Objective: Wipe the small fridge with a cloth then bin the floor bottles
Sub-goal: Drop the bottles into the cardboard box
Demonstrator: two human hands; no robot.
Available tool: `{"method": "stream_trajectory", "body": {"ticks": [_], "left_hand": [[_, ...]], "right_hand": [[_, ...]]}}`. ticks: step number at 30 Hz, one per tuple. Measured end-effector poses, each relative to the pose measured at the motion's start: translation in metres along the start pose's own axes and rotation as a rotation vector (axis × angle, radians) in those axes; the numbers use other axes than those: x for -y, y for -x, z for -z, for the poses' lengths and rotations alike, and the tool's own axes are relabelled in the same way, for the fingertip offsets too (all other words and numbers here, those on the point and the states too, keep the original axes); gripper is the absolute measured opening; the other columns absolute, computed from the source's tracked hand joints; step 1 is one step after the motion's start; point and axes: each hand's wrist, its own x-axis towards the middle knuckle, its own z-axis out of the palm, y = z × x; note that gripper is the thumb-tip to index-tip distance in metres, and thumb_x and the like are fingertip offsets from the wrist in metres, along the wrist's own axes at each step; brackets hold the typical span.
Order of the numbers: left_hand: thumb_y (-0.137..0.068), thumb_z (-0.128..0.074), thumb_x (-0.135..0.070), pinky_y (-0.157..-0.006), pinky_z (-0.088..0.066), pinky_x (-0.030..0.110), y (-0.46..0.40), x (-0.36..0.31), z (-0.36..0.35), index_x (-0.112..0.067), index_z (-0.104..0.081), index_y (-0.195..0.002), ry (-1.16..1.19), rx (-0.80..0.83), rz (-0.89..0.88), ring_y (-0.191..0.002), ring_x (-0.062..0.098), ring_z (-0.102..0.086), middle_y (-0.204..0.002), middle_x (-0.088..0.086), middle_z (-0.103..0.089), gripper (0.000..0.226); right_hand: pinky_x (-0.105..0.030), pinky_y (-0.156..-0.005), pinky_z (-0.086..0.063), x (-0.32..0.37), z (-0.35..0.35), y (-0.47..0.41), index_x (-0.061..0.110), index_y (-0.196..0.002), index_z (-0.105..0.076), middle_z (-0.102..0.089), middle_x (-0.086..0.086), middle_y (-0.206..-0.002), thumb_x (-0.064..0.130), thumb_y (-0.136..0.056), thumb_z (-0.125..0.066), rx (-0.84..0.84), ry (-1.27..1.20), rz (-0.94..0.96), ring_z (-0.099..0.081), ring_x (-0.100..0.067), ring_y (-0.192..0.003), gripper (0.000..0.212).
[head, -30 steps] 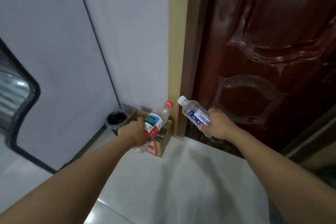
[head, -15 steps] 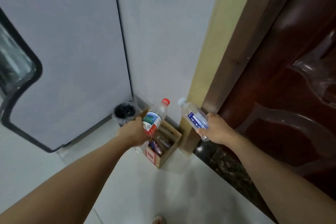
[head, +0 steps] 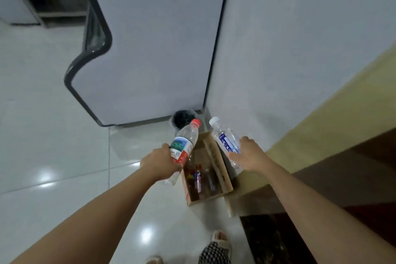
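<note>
My left hand [head: 158, 162] grips a clear plastic bottle with a red cap and a green-and-red label [head: 184, 143], held over the left rim of an open cardboard box [head: 218, 162] on the floor. My right hand [head: 248, 154] grips a clear bottle with a white cap and a blue label [head: 225, 140] above the box's right side. Inside the box lie several bottles [head: 197, 178]. A small round bin with a black liner [head: 182, 117] stands in the corner just beyond the box.
A tall grey-white panel with a dark rounded edge [head: 150, 49] stands at the left of the corner, and a white wall [head: 300, 49] at the right. A yellow door frame [head: 332, 118] and dark wooden door [head: 353, 178] run along the right. My slippered feet [head: 218, 240] stand on the glossy white tiles.
The view has tilted down and come closer to the box, so its inside shows. Both hands keep their bottles and now hang over the box.
</note>
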Motion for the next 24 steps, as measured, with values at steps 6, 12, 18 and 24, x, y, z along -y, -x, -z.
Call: {"method": "stream_trajectory", "body": {"ticks": [6, 12, 18, 24], "left_hand": [[-0.076, -0.068, -0.049, -0.087, -0.054, 0.039, -0.025, -0.022, -0.051, -0.019, -0.039, -0.129, 0.166, 0.031, 0.206, -0.101, 0.020, -0.061, -0.120, 0.002, -0.060, 0.067], [-0.074, -0.067, -0.052, -0.089, -0.052, 0.039, -0.060, -0.030, -0.110, -0.020, -0.040, -0.123, 0.234, 0.085, 0.339, -0.100, 0.022, -0.062, -0.117, 0.003, -0.060, 0.065], [-0.078, -0.066, -0.046, -0.084, -0.052, 0.037, -0.119, -0.019, -0.175, -0.018, -0.039, -0.124, 0.301, 0.137, 0.372, -0.099, 0.021, -0.061, -0.116, 0.003, -0.060, 0.060], [-0.081, -0.064, -0.046, -0.083, -0.051, 0.036, -0.192, -0.003, -0.267, -0.017, -0.036, -0.127, 0.308, 0.138, 0.385, -0.103, 0.021, -0.060, -0.119, 0.003, -0.060, 0.061]], "right_hand": [[-0.020, -0.058, -0.039, -0.045, -0.021, -0.056, 0.007, -0.118, -0.043, -0.055, -0.010, -0.113, 0.044, -0.085, -0.063, 0.144, 0.025, 0.023, -0.054, -0.018, -0.085, 0.053], [-0.024, -0.068, -0.039, -0.074, -0.064, -0.094, 0.007, -0.123, -0.042, -0.054, -0.010, -0.117, 0.042, -0.086, -0.063, 0.238, 0.006, -0.053, -0.055, -0.021, -0.092, 0.055], [-0.017, -0.055, -0.042, -0.103, -0.131, -0.136, 0.007, -0.126, -0.042, -0.056, -0.009, -0.116, 0.041, -0.089, -0.059, 0.281, -0.071, -0.168, -0.057, -0.018, -0.087, 0.053], [-0.024, -0.067, -0.049, -0.140, -0.230, -0.197, 0.007, -0.134, -0.039, -0.053, -0.012, -0.126, 0.039, -0.089, -0.060, 0.293, -0.195, -0.313, -0.059, -0.025, -0.105, 0.059]]}}
